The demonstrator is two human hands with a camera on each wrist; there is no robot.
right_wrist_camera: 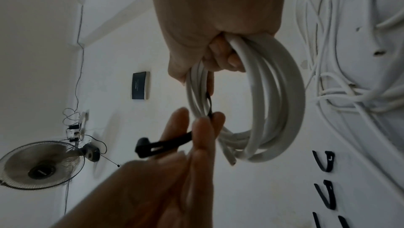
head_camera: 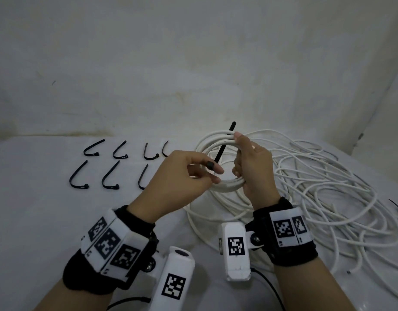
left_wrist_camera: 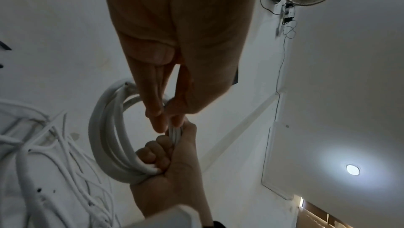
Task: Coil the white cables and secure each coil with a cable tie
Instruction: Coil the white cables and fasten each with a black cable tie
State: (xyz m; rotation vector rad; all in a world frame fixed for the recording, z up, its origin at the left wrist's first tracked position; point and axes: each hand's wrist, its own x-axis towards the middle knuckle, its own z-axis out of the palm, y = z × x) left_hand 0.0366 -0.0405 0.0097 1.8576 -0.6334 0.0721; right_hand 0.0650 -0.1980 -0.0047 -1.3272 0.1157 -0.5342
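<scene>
- At centre of the head view, my right hand is wrapped round one side of the white coil, fingers curled tight on the bundled turns, holding it up off the surface
- My left hand pinches the black cable tie near its head, the strap running up across the coil and its tip poking above the top turns
- Risk as I judge it: the tie is not yet looped shut, so if my left pinch slips, the strap could slide out from the turns
- If my right grip eases, the stiff turns could spring apart; a free cable end already sticks out at the bottom of the coil and may escape the tie
- Right of the frame, the loose tangle of white cable lies just behind the coil and could snag it
- Upper left, spare cable ties lie in two rows, partly hidden by my left hand
- Wall fan in the wrist views, well apart
</scene>
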